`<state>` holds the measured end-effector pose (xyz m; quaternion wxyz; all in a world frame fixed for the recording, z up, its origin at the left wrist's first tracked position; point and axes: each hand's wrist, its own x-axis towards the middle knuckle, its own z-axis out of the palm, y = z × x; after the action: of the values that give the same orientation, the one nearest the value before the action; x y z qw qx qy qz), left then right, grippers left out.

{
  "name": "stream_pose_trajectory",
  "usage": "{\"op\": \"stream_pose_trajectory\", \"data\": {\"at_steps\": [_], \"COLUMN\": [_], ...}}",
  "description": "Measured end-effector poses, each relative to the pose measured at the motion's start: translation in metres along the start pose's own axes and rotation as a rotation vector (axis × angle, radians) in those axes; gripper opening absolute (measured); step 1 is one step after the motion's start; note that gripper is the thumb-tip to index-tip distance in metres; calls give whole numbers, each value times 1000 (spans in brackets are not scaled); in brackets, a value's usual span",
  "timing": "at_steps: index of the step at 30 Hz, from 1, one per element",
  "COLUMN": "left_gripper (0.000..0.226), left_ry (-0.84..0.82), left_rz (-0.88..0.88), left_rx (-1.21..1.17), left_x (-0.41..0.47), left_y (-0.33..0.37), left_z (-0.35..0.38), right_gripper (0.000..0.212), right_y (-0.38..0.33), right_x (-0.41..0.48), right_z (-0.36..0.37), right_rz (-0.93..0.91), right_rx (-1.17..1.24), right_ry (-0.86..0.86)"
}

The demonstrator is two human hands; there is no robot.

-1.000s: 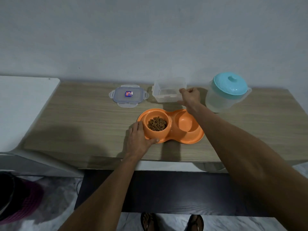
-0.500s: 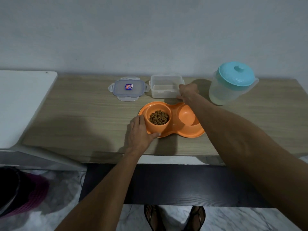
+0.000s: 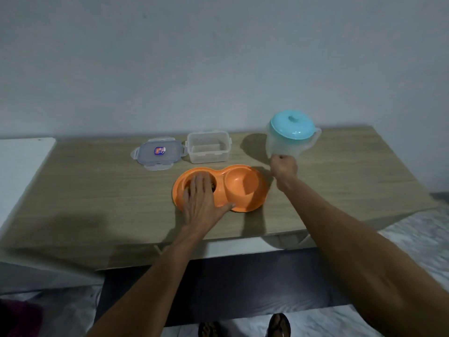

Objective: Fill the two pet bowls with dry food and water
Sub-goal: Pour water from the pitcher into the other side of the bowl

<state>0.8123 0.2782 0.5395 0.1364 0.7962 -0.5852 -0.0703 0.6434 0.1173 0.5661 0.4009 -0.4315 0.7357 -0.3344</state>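
Note:
An orange double pet bowl lies mid-table. My left hand rests flat over its left cup, fingers straight, hiding most of the brown dry food; the thumb reaches the front rim. The right cup is empty. At the back right stands a translucent water pitcher with a teal lid. My right hand is curled into a fist against the pitcher's lower near side and seems to grip its handle, which the hand hides.
An empty clear food container stands behind the bowl, its lid flat to the left. The wooden table meets a wall behind and a white surface on the left. My sandalled feet show below the front edge.
My right hand let go of the clear container and moved right to the pitcher. My left hand slid from the bowl's left side onto the food cup. The view shifted.

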Motion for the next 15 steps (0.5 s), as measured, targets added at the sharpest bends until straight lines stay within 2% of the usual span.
{"op": "stream_pose_trajectory", "data": {"at_steps": [6,11,15], "left_gripper": [121,121,117], "left_ry": [-131,-140,-131], "left_rz": [69,50,36], "left_rx": [51,97,93], "left_x": [23,30,30], "left_y": [33,31,35], "left_z": [17,28,29], "right_gripper": [41,43,43], "right_y": [11,-11,-26], "right_x": [43,86,110], "right_z": [-60,-77,-70], "right_rz": [197,120,59], "right_rx": [245,375,433], "right_ry": [185,241,177]}}
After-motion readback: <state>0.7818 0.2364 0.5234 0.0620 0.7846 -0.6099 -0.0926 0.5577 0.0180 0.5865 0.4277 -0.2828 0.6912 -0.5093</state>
